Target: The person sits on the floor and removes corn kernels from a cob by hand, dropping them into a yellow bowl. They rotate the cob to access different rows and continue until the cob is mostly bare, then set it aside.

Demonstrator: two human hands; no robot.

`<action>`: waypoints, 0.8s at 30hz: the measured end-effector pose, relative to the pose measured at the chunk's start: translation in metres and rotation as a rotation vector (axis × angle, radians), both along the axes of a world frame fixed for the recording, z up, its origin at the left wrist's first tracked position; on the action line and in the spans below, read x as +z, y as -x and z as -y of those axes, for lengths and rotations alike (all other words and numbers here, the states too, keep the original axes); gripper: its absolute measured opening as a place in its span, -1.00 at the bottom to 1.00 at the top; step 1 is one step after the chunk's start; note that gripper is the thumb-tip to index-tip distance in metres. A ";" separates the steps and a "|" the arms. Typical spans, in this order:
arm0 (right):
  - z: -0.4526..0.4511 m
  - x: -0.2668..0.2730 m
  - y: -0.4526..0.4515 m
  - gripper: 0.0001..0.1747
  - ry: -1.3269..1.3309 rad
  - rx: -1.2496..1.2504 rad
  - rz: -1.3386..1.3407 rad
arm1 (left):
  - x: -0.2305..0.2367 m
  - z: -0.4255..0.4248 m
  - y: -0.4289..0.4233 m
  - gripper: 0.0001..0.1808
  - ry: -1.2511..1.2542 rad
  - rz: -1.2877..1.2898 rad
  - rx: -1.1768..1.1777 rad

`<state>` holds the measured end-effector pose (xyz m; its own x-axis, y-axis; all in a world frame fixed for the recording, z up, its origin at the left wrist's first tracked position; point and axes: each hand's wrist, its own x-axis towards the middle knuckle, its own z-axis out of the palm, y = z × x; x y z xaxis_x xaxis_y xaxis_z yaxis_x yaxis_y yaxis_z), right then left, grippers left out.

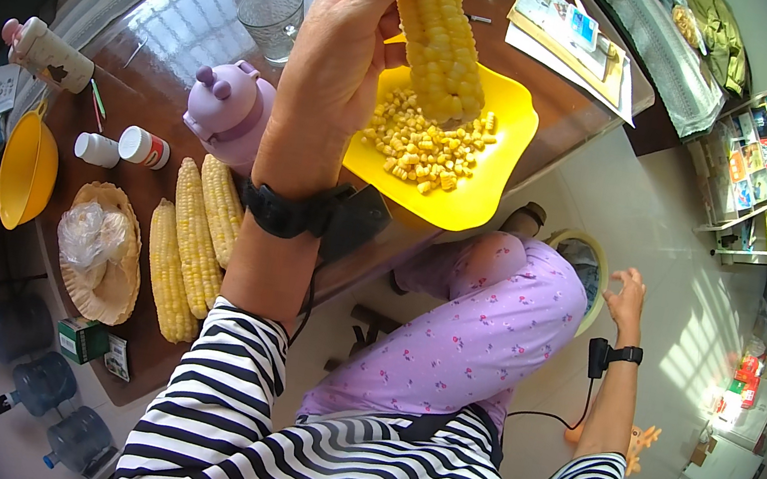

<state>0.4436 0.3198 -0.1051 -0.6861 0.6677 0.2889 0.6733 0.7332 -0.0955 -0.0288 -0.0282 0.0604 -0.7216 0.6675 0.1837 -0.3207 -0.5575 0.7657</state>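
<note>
My left hand (344, 43) grips a corn cob (438, 28), held up over a yellow plate (515, 155). Rows of kernels still cover most of the cob's visible side. Loose corn kernels (420, 154) lie heaped on the plate. My right hand (624, 299) is out to the right, beside the pale rim of a bin (599, 306) on the floor. Its fingers are curled but apart, and I see nothing in them. Several whole corn cobs (189, 241) lie side by side on the table, left of my left forearm.
On the table (103, 368) stand a lilac bottle (233, 112), a glass mug (272, 19), white pill bottles (140, 147) and a woven basket (89, 293) holding a plastic bag. Papers (576, 43) lie at the far right. Large water jugs (44, 381) are on the floor at left.
</note>
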 end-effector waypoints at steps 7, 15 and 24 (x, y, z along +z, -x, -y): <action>0.002 0.093 0.097 -0.43 0.472 -0.281 -0.099 | -0.009 -0.002 0.006 -0.55 -0.050 0.003 0.036; 0.090 0.187 0.261 -0.56 0.650 0.374 -0.356 | 0.027 -0.007 -0.004 -0.62 0.040 0.081 0.093; 0.165 0.129 0.370 -0.68 0.322 0.962 0.083 | 0.054 -0.006 -0.009 -0.66 0.090 0.139 0.060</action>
